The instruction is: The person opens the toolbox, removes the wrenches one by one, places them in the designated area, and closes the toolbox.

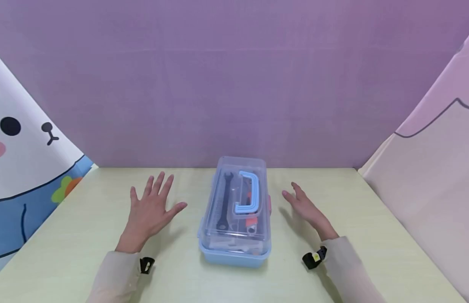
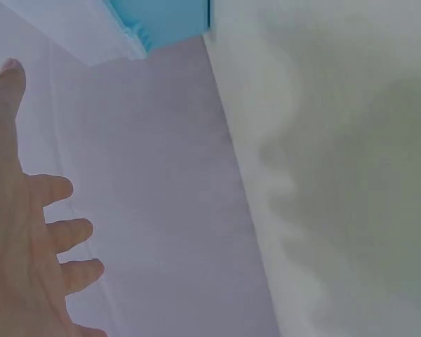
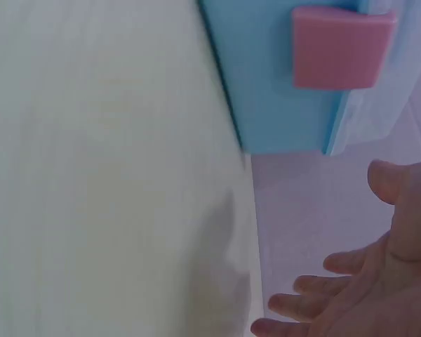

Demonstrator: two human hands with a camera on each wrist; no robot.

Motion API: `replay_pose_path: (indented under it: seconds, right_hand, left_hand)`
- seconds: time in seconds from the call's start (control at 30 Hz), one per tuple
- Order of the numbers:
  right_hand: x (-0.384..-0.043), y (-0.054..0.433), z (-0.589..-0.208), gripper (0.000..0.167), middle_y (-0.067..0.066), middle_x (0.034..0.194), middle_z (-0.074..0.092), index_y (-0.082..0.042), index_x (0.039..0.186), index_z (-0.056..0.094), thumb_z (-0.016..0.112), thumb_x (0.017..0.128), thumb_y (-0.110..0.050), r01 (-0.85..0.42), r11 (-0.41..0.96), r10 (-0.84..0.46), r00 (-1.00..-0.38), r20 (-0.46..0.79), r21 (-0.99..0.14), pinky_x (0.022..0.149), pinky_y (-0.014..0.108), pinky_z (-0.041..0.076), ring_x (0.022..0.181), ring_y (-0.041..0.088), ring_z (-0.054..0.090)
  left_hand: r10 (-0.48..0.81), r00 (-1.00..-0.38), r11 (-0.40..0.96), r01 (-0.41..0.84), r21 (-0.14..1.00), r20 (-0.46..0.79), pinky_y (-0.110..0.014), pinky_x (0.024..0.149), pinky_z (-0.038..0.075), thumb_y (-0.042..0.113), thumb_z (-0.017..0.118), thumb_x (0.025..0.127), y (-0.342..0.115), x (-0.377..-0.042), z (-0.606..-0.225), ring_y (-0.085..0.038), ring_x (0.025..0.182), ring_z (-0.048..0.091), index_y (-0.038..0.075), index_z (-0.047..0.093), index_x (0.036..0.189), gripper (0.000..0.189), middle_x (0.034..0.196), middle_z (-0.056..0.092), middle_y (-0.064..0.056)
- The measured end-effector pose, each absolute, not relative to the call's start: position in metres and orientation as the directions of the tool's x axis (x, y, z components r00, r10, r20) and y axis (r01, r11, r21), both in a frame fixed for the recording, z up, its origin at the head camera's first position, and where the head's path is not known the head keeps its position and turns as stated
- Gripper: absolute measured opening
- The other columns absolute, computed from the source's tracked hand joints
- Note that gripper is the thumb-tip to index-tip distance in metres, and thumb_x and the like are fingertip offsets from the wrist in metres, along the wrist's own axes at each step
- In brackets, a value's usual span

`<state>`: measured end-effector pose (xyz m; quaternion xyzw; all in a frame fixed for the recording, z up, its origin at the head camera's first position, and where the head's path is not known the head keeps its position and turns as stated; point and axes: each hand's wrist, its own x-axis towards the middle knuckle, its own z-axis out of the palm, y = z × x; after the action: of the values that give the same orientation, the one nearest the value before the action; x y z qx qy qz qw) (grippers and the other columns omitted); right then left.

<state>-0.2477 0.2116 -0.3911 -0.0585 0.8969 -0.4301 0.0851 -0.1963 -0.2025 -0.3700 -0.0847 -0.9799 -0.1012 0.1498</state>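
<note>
A light blue toolbox [image 1: 234, 259] with a clear lid stands on the table between my hands, its lid down. Through the lid show a dark wrench [image 1: 225, 202] and a tool with a red part [image 1: 251, 221]. A blue handle [image 1: 254, 193] lies on top of the lid. On the right side of the box sits a pink latch [image 3: 340, 48]. My left hand [image 1: 151, 210] is spread, palm down, left of the box and apart from it. To the right of the box, my right hand [image 1: 306, 209] hovers with fingers extended, holding nothing.
The pale table [image 1: 174, 277] runs back to a purple wall [image 1: 234, 84]. A cartoon-printed panel [image 1: 26, 168] borders the left side, and a pink and white panel [image 1: 439, 176] borders the right. Each wrist wears a small black camera.
</note>
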Motion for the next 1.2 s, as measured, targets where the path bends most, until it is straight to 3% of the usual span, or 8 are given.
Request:
replay_pose_path:
  seconds: [0.3,0.63,0.83,0.97,1.1,1.2]
  right_hand:
    - [-0.244,0.201,-0.384,0.073,0.033,0.149,0.024,0.006,0.148,0.010,0.033,0.102,-0.047,0.117,0.450,-0.198,-0.953,-0.227,-0.885,0.114,0.057,0.028,0.137,0.047,0.027]
    - [-0.240,0.194,-0.379,0.067,0.036,0.146,0.027,0.010,0.146,0.012,0.035,0.103,-0.036,0.220,0.263,-0.255,-0.923,-0.288,-0.939,0.112,0.054,0.035,0.134,0.049,0.033]
    - [-0.241,0.188,-0.381,0.068,0.034,0.142,0.035,0.007,0.147,0.008,0.036,0.103,-0.036,0.306,0.126,-0.275,-0.903,-0.330,-0.944,0.102,0.042,0.049,0.114,0.031,0.056]
    - [-0.240,0.185,-0.382,0.064,0.025,0.127,0.052,0.005,0.143,0.018,0.039,0.102,-0.040,0.356,0.057,-0.297,-0.886,-0.357,-0.933,0.092,0.033,0.054,0.097,0.016,0.061]
    - [-0.238,0.181,-0.384,0.060,0.008,0.107,0.058,0.004,0.133,0.028,0.042,0.100,-0.044,0.378,0.014,-0.304,-0.880,-0.364,-0.926,0.086,0.028,0.055,0.091,0.014,0.060]
    - [-0.236,0.179,-0.385,0.063,0.004,0.101,0.059,0.005,0.132,0.032,0.041,0.099,-0.048,0.375,0.024,-0.324,-0.874,-0.362,-0.927,0.084,0.026,0.055,0.091,0.014,0.060]
  left_hand:
    - [0.190,-0.925,0.956,0.251,0.152,0.329,-0.073,0.108,0.013,0.064,0.046,0.090,-0.187,-0.190,-0.351,-0.040,0.143,0.020,0.014,0.025,0.151,0.082,0.157,0.022,-0.017]
    - [0.279,-0.883,0.944,0.324,0.061,0.379,-0.067,0.109,0.026,0.064,0.054,0.085,-0.164,-0.176,-0.328,-0.039,0.140,0.029,0.014,0.030,0.150,0.085,0.155,0.028,-0.017]
    - [0.343,-0.851,0.929,0.370,-0.010,0.398,-0.065,0.107,0.033,0.067,0.055,0.083,-0.149,-0.168,-0.318,-0.037,0.139,0.033,0.014,0.032,0.149,0.087,0.153,0.032,-0.016]
    - [0.389,-0.821,0.913,0.405,-0.055,0.417,-0.063,0.107,0.034,0.071,0.050,0.082,-0.138,-0.162,-0.313,-0.035,0.140,0.033,0.015,0.034,0.148,0.088,0.154,0.032,-0.015]
    - [0.429,-0.786,0.894,0.441,-0.084,0.444,-0.063,0.107,0.035,0.081,0.028,0.084,-0.130,-0.158,-0.312,-0.035,0.139,0.034,0.016,0.035,0.148,0.092,0.153,0.033,-0.014]
    - [0.450,-0.764,0.883,0.459,-0.100,0.463,-0.062,0.105,0.037,0.083,0.026,0.082,-0.123,-0.154,-0.312,-0.035,0.138,0.036,0.016,0.035,0.148,0.094,0.152,0.035,-0.014]
